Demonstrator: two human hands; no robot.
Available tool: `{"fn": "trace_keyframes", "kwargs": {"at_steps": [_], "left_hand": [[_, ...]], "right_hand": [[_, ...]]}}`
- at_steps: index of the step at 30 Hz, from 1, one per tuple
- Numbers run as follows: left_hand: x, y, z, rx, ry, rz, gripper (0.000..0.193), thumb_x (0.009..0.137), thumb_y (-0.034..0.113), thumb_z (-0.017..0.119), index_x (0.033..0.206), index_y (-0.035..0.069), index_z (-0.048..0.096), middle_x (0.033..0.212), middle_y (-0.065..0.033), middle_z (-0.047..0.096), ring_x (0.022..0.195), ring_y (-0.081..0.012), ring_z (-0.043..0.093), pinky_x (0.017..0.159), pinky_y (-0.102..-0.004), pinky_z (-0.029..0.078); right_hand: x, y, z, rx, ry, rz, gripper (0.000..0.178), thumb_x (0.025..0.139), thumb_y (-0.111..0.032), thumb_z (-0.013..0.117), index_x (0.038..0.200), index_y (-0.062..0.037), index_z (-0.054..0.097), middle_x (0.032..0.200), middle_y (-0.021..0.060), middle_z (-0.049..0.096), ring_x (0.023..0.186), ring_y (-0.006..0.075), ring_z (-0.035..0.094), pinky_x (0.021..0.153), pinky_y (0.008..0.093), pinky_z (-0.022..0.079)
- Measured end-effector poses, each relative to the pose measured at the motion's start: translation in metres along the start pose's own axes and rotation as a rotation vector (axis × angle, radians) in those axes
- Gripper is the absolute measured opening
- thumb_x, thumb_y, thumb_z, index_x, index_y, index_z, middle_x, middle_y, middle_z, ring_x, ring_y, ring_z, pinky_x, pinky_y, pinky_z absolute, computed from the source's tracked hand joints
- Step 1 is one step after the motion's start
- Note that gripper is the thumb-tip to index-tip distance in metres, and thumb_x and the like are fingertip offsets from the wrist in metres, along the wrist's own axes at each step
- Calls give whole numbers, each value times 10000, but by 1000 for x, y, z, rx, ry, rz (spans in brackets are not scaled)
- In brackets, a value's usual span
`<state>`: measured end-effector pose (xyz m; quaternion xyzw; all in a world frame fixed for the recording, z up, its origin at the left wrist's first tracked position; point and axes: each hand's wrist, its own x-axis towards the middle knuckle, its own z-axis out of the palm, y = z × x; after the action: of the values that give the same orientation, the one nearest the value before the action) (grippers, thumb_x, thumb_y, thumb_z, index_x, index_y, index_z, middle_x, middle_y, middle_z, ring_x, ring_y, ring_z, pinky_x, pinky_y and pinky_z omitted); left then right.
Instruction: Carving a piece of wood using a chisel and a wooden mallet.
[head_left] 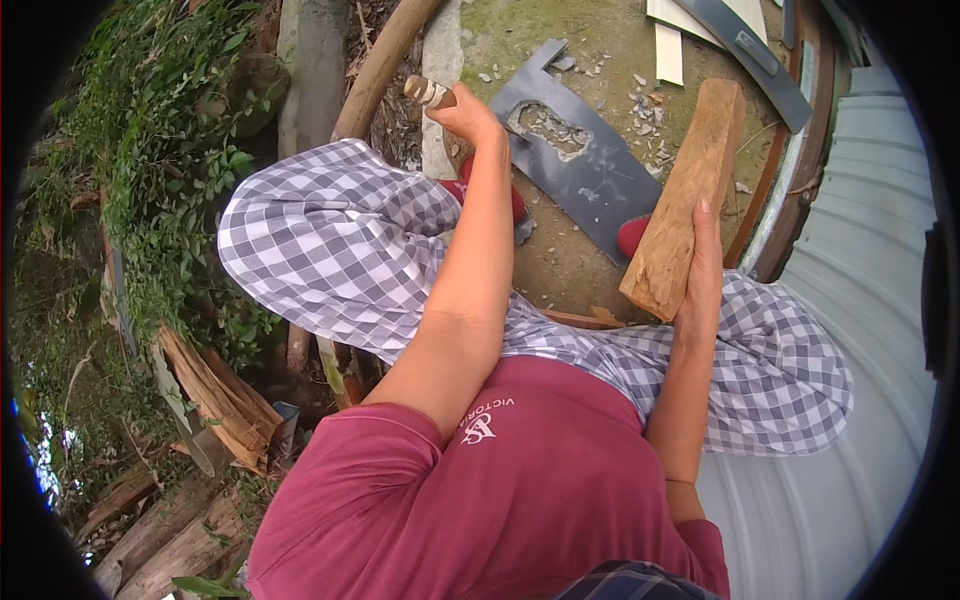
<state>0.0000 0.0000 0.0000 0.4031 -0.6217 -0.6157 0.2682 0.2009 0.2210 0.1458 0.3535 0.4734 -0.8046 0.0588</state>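
Observation:
My left hand (470, 118) is closed around a short wooden handle (432, 92) wrapped in pale tape. The rest of that tool is hidden by the hand. My right hand (703, 255) grips a thick, rough wooden block (690, 190) along its side, holding it slanted over the ground. Between my feet a dark grey flat sheet (595, 195) lies on the concrete, with a ragged hole near its far end and a notch at its far corner. Grey chips (645, 125) are scattered around it. Red shoes (630, 236) show beside the sheet.
A curved grey strip (752, 50) and cream-coloured pieces (668, 55) lie at the far right. Corrugated metal sheeting (850, 260) runs along my right. A wooden pole (385, 65), split wood (222, 400) and leafy plants (165, 190) are on my left.

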Motion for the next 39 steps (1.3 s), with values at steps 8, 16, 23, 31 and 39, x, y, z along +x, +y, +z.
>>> {"fn": "trace_keyframes", "kwargs": {"at_steps": [8,16,23,31,39], "left_hand": [[30,-37,1,-181,126,43,278,782,67,560,1001,35,391,741,-44,475,541,-126,471,468,-280,415],[22,-29,-3,-136,143,40,410,806,96,584,1142,-10,375,886,-95,496,679,-172,524,602,-315,464],[13,-16,-13,-96,162,-65,469,823,123,596,1203,-28,367,1005,-157,511,846,-245,547,770,-371,459],[4,3,-18,-67,117,-117,536,823,149,595,1268,-34,357,1158,-222,503,1008,-347,545,902,-437,403],[2,1,-17,-119,108,-136,575,822,187,608,1282,-38,345,1176,-247,500,1041,-357,535,913,-442,398]], "right_hand": [[11,11,4,-24,49,-61,531,933,-415,512,1268,-14,412,945,115,572,746,192,634,615,306,546],[5,4,8,-73,44,-44,512,934,-412,512,1250,-19,426,921,101,574,753,182,632,618,296,543],[20,-18,20,-488,6,-233,583,921,-395,544,1325,0,402,1012,106,586,844,141,590,726,280,482],[14,-77,111,-868,-184,-454,624,864,-390,599,1327,-6,430,996,110,603,827,154,592,730,300,476],[0,-95,162,-1180,-389,-611,788,762,-471,669,1385,-58,418,1161,179,579,1019,235,586,875,343,459]]}}
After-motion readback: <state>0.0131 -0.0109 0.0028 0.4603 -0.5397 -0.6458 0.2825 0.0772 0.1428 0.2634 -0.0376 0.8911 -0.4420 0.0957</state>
